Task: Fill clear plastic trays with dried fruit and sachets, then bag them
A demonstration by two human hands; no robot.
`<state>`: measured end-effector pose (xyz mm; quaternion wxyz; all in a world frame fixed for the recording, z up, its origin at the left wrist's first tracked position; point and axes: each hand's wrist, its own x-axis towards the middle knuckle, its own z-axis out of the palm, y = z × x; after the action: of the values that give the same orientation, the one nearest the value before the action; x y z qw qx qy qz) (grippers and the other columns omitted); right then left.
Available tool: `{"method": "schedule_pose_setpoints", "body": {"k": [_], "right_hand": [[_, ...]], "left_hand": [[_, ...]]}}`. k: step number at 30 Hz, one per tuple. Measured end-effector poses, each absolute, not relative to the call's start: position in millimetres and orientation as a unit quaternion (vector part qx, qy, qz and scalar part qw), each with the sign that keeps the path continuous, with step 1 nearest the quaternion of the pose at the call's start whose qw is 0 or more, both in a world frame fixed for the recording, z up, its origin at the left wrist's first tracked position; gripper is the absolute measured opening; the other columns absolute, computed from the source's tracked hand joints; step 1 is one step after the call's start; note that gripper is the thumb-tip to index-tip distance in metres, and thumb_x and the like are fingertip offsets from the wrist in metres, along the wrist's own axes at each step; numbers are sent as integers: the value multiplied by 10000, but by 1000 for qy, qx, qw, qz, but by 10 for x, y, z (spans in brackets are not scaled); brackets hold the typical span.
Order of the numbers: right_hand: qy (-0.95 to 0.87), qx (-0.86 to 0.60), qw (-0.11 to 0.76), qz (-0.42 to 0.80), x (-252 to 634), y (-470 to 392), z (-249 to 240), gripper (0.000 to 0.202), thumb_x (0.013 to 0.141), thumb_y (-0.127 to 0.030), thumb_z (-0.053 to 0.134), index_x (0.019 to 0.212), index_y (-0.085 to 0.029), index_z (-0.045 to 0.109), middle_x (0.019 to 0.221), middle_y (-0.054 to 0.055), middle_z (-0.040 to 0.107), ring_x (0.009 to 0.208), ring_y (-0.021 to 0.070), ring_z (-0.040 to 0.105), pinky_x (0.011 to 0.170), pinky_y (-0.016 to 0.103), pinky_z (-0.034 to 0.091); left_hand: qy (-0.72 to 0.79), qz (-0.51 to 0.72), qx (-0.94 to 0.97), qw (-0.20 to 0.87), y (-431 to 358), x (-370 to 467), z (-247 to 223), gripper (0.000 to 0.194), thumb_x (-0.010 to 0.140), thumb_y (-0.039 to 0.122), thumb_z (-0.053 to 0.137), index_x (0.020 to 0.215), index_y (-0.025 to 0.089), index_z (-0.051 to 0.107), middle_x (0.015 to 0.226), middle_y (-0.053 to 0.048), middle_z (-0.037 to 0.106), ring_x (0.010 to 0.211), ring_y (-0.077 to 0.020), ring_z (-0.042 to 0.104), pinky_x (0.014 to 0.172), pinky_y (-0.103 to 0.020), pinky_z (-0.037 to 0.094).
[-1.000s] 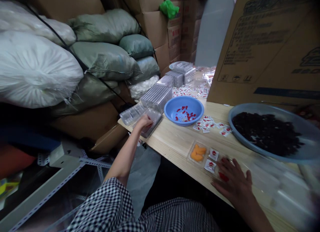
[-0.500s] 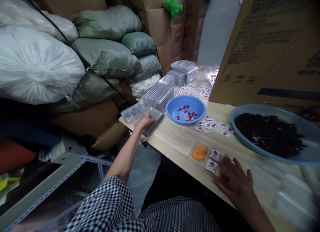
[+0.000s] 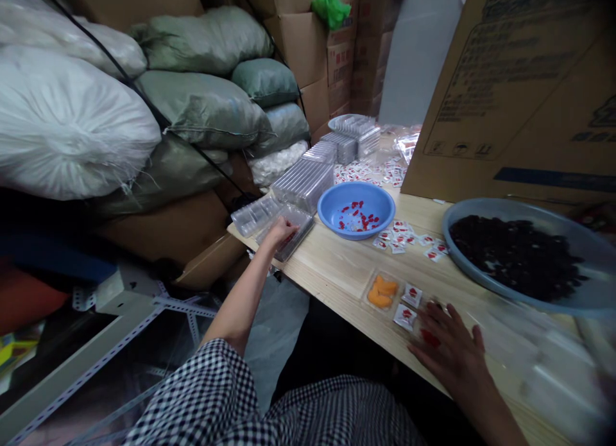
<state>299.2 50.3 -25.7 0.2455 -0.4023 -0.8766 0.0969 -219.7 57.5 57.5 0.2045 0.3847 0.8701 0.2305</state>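
At the table's left end my left hand [image 3: 283,231] reaches over a clear plastic tray [image 3: 299,239], fingers pinched together. What they hold, if anything, is hidden; a little red shows beneath them. My right hand [image 3: 450,337] lies with fingers spread over another clear tray, whose right part it hides. A red piece [image 3: 430,338] shows by its fingers. In that tray's left part are orange pieces [image 3: 382,291]. Two small white packets with red print, an upper packet [image 3: 412,294] and a lower packet [image 3: 405,317], sit between these and my right hand.
A blue basin [image 3: 357,234] holds small red pieces, with loose packets [image 3: 398,235] beside it. Clear trays [image 3: 303,184] are stacked behind. At right stand a wide basin [image 3: 450,231] of dark pieces and a large carton [image 3: 500,112]. Stuffed sacks [image 3: 206,106] line the left.
The whole view has shifted very slightly. Both hands keep almost the same place over their trays.
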Motion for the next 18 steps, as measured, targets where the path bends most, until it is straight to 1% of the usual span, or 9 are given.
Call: {"method": "schedule_pose_setpoints", "body": {"k": [3, 6, 8, 11, 13, 15, 17, 18], "right_hand": [[-883, -394, 236, 95, 3023, 488, -248, 535, 859, -587, 521, 1290, -288, 630, 1455, 108, 533, 1412, 374, 392, 1143, 627, 144], [-887, -390, 229, 94, 3041, 481, -249, 540, 869, -604, 498, 1273, -276, 641, 1453, 107, 535, 1415, 369, 387, 1147, 620, 140], [-882, -397, 237, 91, 3040, 483, -265, 529, 859, -609, 491, 1242, -284, 659, 1424, 102, 565, 1390, 367, 423, 1148, 622, 125], [-873, -406, 255, 92, 3037, 483, -272, 504, 864, -585, 491, 1221, -278, 669, 1395, 104, 592, 1378, 362, 442, 1154, 624, 119], [-870, -405, 264, 102, 3041, 481, -248, 467, 898, -547, 485, 1221, -264, 668, 1401, 106, 589, 1394, 350, 430, 1167, 617, 124], [-863, -409, 270, 123, 3042, 481, -198, 442, 929, -522, 471, 1216, -250, 670, 1413, 111, 579, 1405, 345, 419, 1174, 619, 139], [-849, -420, 279, 155, 3023, 486, -107, 435, 942, -518, 465, 1216, -250, 670, 1412, 113, 580, 1404, 351, 420, 1171, 634, 166], [-841, -424, 286, 177, 2998, 489, -37, 429, 941, -517, 479, 1225, -254, 666, 1411, 111, 581, 1400, 352, 427, 1167, 638, 191]], "left_hand": [[881, 192, 399, 166, 581, -2116, 636, 237, 801, 341, 645, 653, 156, 645, 547, -25, 591, 569, -159, 561, 574, -256, 400], [885, 158, 422, 115, 586, -1971, 682, 119, 801, 248, 633, 750, 147, 670, 737, -100, 687, 789, -231, 649, 708, -290, 446], [885, 140, 435, 86, 585, -1869, 703, 86, 804, 208, 621, 804, 140, 674, 873, -150, 710, 919, -281, 659, 796, -326, 454], [887, 119, 443, 55, 562, -1785, 762, 100, 802, 162, 606, 875, 129, 666, 973, -190, 700, 1004, -334, 648, 872, -381, 452], [889, 112, 442, 34, 519, -1793, 855, 194, 804, 124, 582, 988, 115, 642, 1067, -212, 675, 1061, -349, 628, 902, -401, 448], [890, 125, 438, -11, 450, -1819, 1007, 270, 843, 105, 512, 1102, 102, 588, 1184, -236, 624, 1140, -352, 589, 936, -416, 436], [872, 182, 448, -74, 360, -1798, 1215, 263, 902, 113, 417, 1133, 108, 541, 1228, -228, 596, 1166, -324, 572, 951, -412, 432], [851, 227, 463, -99, 312, -1747, 1333, 248, 931, 130, 376, 1130, 123, 524, 1222, -207, 602, 1146, -299, 582, 946, -400, 437]]}}
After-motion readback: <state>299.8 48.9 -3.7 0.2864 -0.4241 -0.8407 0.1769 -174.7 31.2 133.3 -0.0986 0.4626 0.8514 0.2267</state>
